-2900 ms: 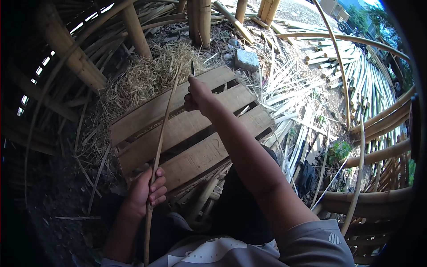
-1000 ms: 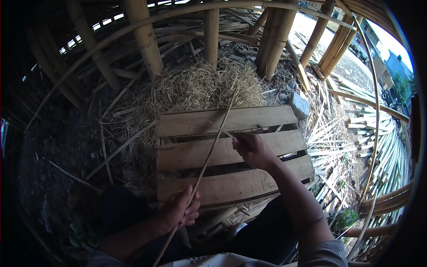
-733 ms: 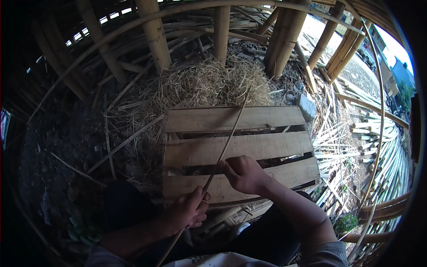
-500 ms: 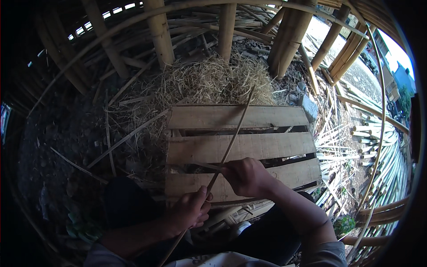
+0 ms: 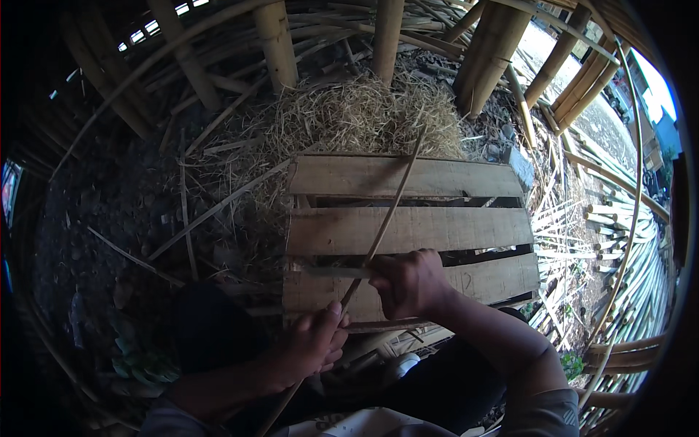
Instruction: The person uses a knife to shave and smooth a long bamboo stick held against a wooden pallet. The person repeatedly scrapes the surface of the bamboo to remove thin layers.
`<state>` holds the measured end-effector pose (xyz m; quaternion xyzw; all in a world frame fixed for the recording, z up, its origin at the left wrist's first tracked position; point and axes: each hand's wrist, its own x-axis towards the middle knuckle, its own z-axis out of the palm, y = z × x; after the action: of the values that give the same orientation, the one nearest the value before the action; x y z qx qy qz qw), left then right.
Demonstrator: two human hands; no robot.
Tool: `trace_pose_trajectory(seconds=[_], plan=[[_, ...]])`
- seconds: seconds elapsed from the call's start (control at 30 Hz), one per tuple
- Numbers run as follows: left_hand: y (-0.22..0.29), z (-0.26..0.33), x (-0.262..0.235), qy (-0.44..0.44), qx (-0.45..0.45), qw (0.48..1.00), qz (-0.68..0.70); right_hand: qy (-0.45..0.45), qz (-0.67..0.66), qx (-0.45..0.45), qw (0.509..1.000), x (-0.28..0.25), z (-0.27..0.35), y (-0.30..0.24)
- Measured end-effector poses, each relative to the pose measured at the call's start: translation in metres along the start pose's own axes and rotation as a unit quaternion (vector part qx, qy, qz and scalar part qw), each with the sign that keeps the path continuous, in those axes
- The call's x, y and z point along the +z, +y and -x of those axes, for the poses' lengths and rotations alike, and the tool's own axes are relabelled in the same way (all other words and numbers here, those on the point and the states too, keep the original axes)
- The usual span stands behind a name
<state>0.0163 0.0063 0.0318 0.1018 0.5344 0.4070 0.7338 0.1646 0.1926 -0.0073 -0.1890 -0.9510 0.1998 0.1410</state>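
My left hand point(image 5: 314, 341) is closed around a long thin bamboo strip point(image 5: 394, 200), which slants from my lap up across a slatted wooden crate point(image 5: 342, 227). In my closed right hand point(image 5: 412, 283) is a knife; its blade point(image 5: 320, 272) points left and crosses the strip just above my left hand. The knife's handle is hidden in my fist. The strip's far end rests over or hangs above the crate's back slat; I cannot tell which.
A heap of fine shavings point(image 5: 357, 116) lies behind the crate. Thick bamboo posts point(image 5: 494, 58) stand beyond it. A grey block point(image 5: 519, 166) sits by the crate's back right corner. Cut bamboo poles point(image 5: 630, 269) are piled at right, and loose strips point(image 5: 218, 210) lie at left.
The view has shifted, so the crate appears farther right and higher. My right hand has turned slightly, and more of the knife's blade shows across the strip. Both hands keep their hold.
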Motion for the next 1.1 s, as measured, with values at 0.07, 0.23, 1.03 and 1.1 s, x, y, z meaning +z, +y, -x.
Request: trace_pose_trajectory(seconds=[0.07,0.23,1.03,1.1], plan=[[-0.001,0.005,-0.003,0.004,-0.006,1.0,0.013,0.033,0.091,0.08,0.992,0.0,-0.016,0.036],[-0.003,0.002,-0.012,0.008,0.018,1.0,0.005,0.004,0.037,0.058,0.998,0.002,-0.016,0.009],[-0.008,-0.008,-0.015,0.027,0.054,0.996,-0.065,0.07,0.028,0.067,0.995,0.021,-0.007,-0.022],[-0.01,-0.006,-0.019,0.027,0.051,0.996,-0.063,0.029,0.066,0.13,0.989,0.018,-0.006,-0.039]])
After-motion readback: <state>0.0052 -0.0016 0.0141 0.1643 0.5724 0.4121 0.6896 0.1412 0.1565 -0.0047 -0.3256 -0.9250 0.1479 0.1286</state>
